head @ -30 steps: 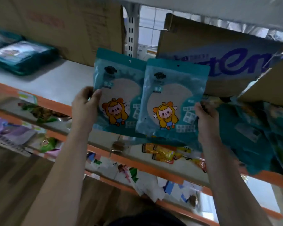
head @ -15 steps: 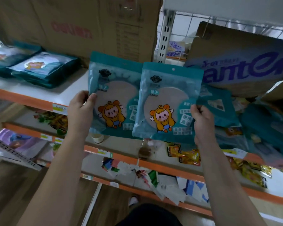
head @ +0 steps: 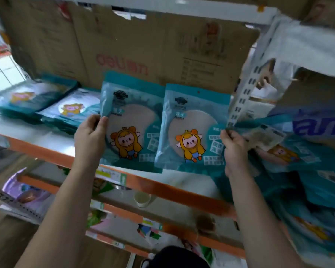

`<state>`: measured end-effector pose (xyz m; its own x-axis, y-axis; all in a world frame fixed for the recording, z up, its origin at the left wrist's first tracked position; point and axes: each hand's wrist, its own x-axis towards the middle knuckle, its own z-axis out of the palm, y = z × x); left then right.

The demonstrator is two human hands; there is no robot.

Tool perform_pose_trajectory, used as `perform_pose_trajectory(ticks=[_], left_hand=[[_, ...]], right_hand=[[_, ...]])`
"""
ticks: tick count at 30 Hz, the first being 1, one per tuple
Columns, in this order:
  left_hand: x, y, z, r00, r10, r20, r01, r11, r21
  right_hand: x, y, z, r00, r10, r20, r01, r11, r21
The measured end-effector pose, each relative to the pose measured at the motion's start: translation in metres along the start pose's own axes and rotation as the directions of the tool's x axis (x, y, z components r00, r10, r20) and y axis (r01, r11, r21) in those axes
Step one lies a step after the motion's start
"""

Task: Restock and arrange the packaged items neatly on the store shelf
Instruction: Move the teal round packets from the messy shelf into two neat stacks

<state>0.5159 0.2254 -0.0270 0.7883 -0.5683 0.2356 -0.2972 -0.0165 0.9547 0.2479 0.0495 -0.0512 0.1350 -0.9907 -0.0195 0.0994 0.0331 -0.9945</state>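
I hold two teal packets with a cartoon child side by side, upright, in front of the white shelf (head: 52,140). My left hand (head: 90,136) grips the left packet (head: 132,122) by its left edge. My right hand (head: 234,147) pinches the right packet (head: 191,128) at its right edge, together with at least one more teal packet (head: 263,132) fanned out behind it. Two flat stacks of the same packets (head: 70,111) lie on the shelf to the left.
Brown cardboard boxes (head: 143,55) fill the back of the shelf. A perforated white upright (head: 246,93) stands at right, beside a box with blue lettering (head: 321,128). A loose heap of teal packets (head: 317,180) lies at the right. Lower orange-edged shelves (head: 162,188) hold mixed goods.
Both hands have carried the packets leftward along the shelf, so they now hang before the brown box near the left stacks. The view has swung left.
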Motion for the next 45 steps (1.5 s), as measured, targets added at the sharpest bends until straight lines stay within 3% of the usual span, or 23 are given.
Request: perform_pose_trajectory(ticks=[11,18,26,28,34,45], left_hand=[[0.104,-0.049,-0.063,0.996,-0.06,-0.067,0.055,0.996,-0.066],[0.187,-0.076,-0.124,0.998,0.048,-0.044,-0.045,0.997,0.06],[0.308,-0.113,-0.22,0.991,-0.132,0.012,0.132,0.991,0.022],[0.335,-0.123,-0.238,0.986,-0.165,0.029,0.162,0.981,0.105],[0.381,-0.151,-0.275,0.982,-0.139,0.127,0.08,0.917,0.391],[0.402,-0.173,-0.27,0.976,-0.1,0.194,-0.037,0.802,0.597]], right_hand=[[0.019,0.016,0.118,0.997,0.032,0.075,-0.03,0.999,-0.024],[0.005,0.033,0.203,0.999,0.037,0.001,-0.037,0.999,-0.005],[-0.027,0.05,0.309,0.994,0.047,-0.097,-0.039,0.996,0.085],[-0.036,0.054,0.325,0.989,0.054,-0.136,-0.04,0.994,0.106],[-0.057,0.066,0.352,0.979,0.061,-0.193,-0.049,0.997,0.068],[-0.063,0.063,0.364,0.967,0.038,-0.253,-0.036,0.999,0.014]])
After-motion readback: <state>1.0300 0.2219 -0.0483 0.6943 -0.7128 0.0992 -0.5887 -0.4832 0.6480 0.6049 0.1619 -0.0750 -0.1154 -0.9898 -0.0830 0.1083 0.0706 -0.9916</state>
